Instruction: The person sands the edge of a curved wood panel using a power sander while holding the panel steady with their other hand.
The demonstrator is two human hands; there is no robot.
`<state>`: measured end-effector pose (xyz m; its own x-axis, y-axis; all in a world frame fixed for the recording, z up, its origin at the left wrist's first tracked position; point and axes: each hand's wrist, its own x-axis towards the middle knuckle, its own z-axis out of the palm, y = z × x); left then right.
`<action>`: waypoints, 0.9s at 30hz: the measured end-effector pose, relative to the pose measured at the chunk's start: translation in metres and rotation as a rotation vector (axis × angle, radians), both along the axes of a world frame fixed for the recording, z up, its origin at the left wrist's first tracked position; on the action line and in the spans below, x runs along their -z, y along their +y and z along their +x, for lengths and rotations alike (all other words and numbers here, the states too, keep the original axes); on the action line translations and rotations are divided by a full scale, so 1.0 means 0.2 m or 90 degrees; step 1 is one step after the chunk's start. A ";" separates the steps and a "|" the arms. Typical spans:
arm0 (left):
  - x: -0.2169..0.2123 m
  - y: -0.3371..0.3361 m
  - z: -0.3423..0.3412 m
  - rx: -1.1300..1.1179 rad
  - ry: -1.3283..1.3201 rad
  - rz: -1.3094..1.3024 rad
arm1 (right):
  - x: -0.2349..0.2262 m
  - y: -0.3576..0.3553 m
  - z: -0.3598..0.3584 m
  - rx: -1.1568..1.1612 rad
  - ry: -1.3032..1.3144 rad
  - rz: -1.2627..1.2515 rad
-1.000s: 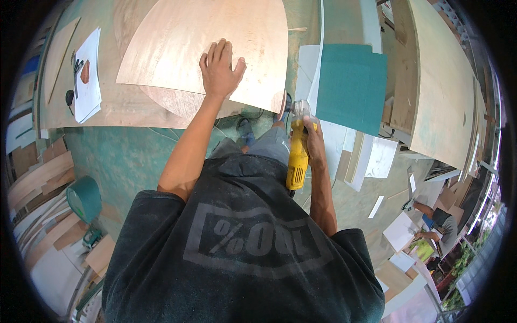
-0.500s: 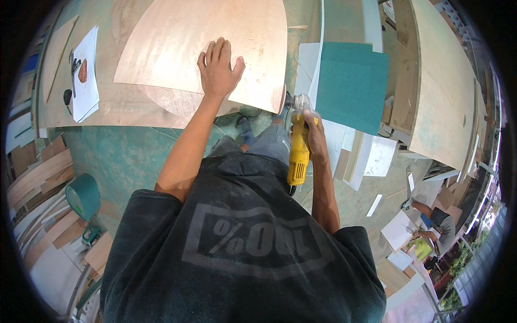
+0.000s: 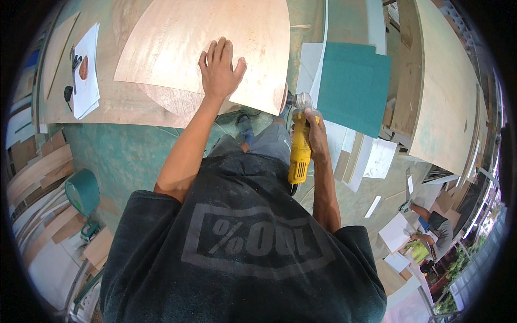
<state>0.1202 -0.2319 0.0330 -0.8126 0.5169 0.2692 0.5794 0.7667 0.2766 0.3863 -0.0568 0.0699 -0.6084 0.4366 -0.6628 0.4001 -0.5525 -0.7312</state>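
A thin plywood panel (image 3: 161,48) with a curved outline lies on the worktable, over another curved wooden piece (image 3: 172,99). My left hand (image 3: 219,75) rests flat on its top with the fingers a little apart. At the panel's right edge, my right hand (image 3: 316,134) is wrapped round a yellow angle grinder (image 3: 299,161), held with its body pointing back toward me. The grinder's disc (image 3: 284,98), seen nearly edge-on, is at the panel's near right corner; whether it touches the wood I cannot tell.
White sheets (image 3: 86,75) with small dark items lie on the table (image 3: 59,110) at left. A teal sheet (image 3: 353,89) and a large wooden box (image 3: 444,91) stand right. Curved offcuts (image 3: 43,172) and a green container (image 3: 82,192) sit left. Another person (image 3: 439,229) works low at right.
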 end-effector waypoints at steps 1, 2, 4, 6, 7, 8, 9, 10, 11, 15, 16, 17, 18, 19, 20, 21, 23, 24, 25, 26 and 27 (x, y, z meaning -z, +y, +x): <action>0.00 0.00 0.00 -0.001 -0.001 -0.003 | 0.00 0.00 0.00 -0.004 -0.002 0.000; 0.00 0.00 0.00 -0.002 -0.002 -0.007 | 0.01 0.01 -0.01 -0.009 -0.005 -0.001; -0.01 0.01 0.00 -0.003 -0.004 -0.006 | 0.03 0.03 0.00 -0.006 -0.004 -0.013; 0.00 0.00 0.00 -0.001 -0.007 0.001 | 0.04 0.03 -0.01 -0.011 -0.004 -0.018; 0.00 0.00 0.00 -0.003 -0.008 -0.002 | 0.04 0.04 -0.01 -0.016 -0.005 -0.016; 0.00 0.00 0.00 -0.003 -0.009 -0.004 | 0.03 0.04 -0.02 -0.020 -0.005 -0.014; 0.00 0.00 0.00 -0.003 -0.010 -0.007 | 0.02 0.04 -0.02 -0.023 -0.003 -0.011; 0.00 -0.01 0.00 -0.005 -0.011 -0.013 | 0.01 0.04 -0.03 -0.025 0.000 -0.009; 0.00 -0.01 0.00 -0.006 -0.012 -0.018 | 0.00 0.04 -0.04 -0.027 0.003 -0.006; -0.01 0.00 0.01 -0.006 -0.019 -0.019 | 0.02 0.06 -0.07 -0.020 0.007 -0.007; -0.01 0.00 0.00 -0.005 -0.020 -0.018 | 0.02 0.07 -0.07 -0.018 0.009 -0.006; -0.01 0.00 0.00 -0.005 -0.021 -0.017 | 0.03 0.08 -0.08 -0.016 0.010 -0.005; -0.01 0.00 0.00 -0.004 -0.022 -0.015 | 0.03 0.09 -0.08 -0.021 0.008 -0.014; -0.01 0.00 0.00 -0.006 -0.024 -0.014 | 0.04 0.11 -0.10 -0.027 0.006 -0.024; -0.02 -0.01 0.00 -0.005 -0.027 -0.013 | 0.05 0.12 -0.10 -0.030 0.002 -0.034; -0.02 -0.01 0.00 -0.005 -0.030 -0.011 | 0.06 0.14 -0.12 -0.032 0.019 -0.039; -0.02 -0.01 0.00 -0.002 -0.036 -0.007 | 0.07 0.18 -0.16 -0.035 0.052 -0.049; -0.02 -0.01 0.00 -0.001 -0.039 -0.006 | 0.07 0.20 -0.18 -0.025 0.043 -0.050; -0.02 -0.01 -0.01 0.000 -0.038 -0.005 | 0.06 0.22 -0.20 -0.016 0.035 -0.050; -0.02 -0.01 -0.01 -0.002 -0.037 -0.005 | 0.04 0.24 -0.23 -0.009 0.026 -0.051; -0.02 -0.01 -0.01 -0.005 -0.035 -0.005 | 0.02 0.27 -0.25 -0.025 0.028 -0.054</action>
